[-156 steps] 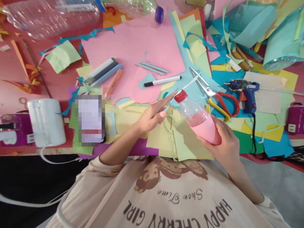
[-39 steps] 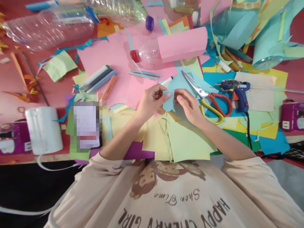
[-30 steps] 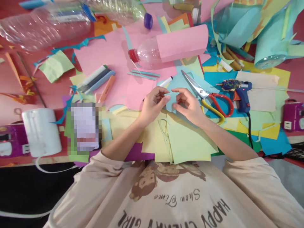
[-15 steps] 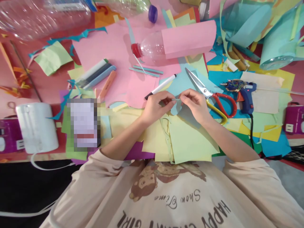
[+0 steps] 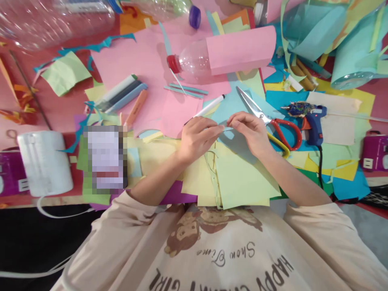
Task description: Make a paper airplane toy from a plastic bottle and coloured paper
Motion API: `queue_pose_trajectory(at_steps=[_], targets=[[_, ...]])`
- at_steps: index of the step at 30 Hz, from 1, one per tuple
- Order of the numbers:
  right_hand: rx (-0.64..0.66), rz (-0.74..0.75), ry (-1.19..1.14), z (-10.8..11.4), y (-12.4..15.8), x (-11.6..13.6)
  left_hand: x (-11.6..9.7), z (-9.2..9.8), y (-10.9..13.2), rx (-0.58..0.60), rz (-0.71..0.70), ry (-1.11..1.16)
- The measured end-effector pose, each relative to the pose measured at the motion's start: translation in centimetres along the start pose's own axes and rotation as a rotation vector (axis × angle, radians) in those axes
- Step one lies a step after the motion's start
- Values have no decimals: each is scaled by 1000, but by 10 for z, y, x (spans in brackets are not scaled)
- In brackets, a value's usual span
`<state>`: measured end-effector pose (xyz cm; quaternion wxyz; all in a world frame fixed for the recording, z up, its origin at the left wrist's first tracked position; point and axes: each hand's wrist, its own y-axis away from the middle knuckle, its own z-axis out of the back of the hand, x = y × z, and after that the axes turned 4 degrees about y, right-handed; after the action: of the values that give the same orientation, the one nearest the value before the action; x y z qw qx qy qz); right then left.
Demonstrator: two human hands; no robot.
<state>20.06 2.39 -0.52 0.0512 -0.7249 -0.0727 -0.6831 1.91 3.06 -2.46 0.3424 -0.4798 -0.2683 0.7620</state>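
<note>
Between my two hands is a small light-blue paper strip (image 5: 228, 128), mostly covered by the fingers. My left hand (image 5: 198, 139) pinches its left end, while my right hand (image 5: 251, 132) has thumb and forefinger closed on the other end. Both hover over yellow and pale green paper sheets (image 5: 245, 173). Scissors (image 5: 264, 118) with red and yellow handles lie open just beyond my right hand. A white marker (image 5: 209, 106) rests beyond my left hand, partly hidden by it. Farther off lie thin rolled blue paper sticks (image 5: 188, 91) on pink paper.
A clear bottle (image 5: 194, 62) with a red cap, partly wrapped in pink paper, lies ahead. On the right is a blue glue gun (image 5: 315, 125) with its cord. Several markers (image 5: 121, 95), a phone (image 5: 106, 157) and a white case (image 5: 45, 161) are on the left.
My left fingers have straightened and folded over the strip, so less of it shows. The left hand has shifted slightly and covers more of the white marker.
</note>
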Motion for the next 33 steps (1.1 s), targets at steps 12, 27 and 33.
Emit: queue_pose_trajectory(at_steps=[12, 27, 33], targets=[[-30, 6, 48, -4, 6, 5, -13, 7, -18, 10, 929, 692], [31, -26, 74, -4, 4, 5, -3, 3, -6, 33, 678, 620], [34, 38, 78, -3, 5, 3, -4, 4, -6, -13, 687, 599]])
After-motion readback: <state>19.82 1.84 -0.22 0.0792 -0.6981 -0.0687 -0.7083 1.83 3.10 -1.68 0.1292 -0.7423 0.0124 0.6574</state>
